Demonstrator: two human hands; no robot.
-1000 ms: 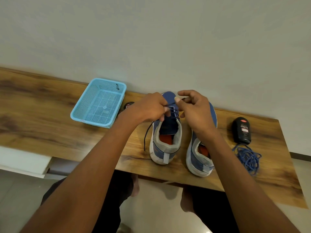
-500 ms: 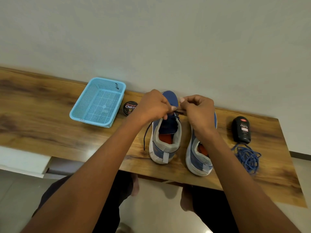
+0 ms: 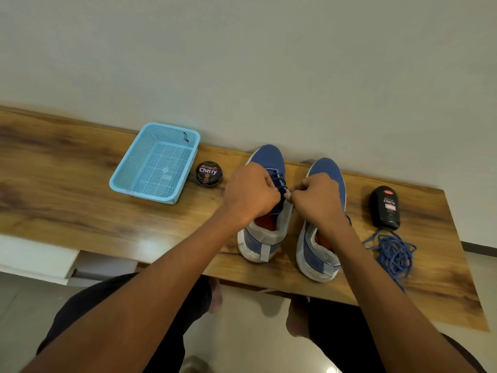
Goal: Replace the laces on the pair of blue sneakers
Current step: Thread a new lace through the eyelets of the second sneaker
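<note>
Two blue sneakers stand side by side on the wooden table [image 3: 80, 200], toes toward the wall. Over the left sneaker [image 3: 266, 160], my left hand [image 3: 250, 195] and my right hand [image 3: 317, 197] meet above its tongue. Each pinches a part of the dark blue lace [image 3: 278, 180] threaded through the upper eyelets. My right forearm crosses the right sneaker [image 3: 326, 170], whose eyelets are hidden. A loose bundle of blue laces [image 3: 395, 254] lies on the table at the right.
A light blue perforated basket [image 3: 157, 162] sits at the left, with a round black polish tin [image 3: 209, 173] beside it. A black polish bottle [image 3: 385, 207] lies right of the sneakers. The wall runs close behind; the table's front edge is near my knees.
Both hands have come down from the toe end toward the tongue of the left sneaker. The dangling lace end at the shoe's left side is gone from view.
</note>
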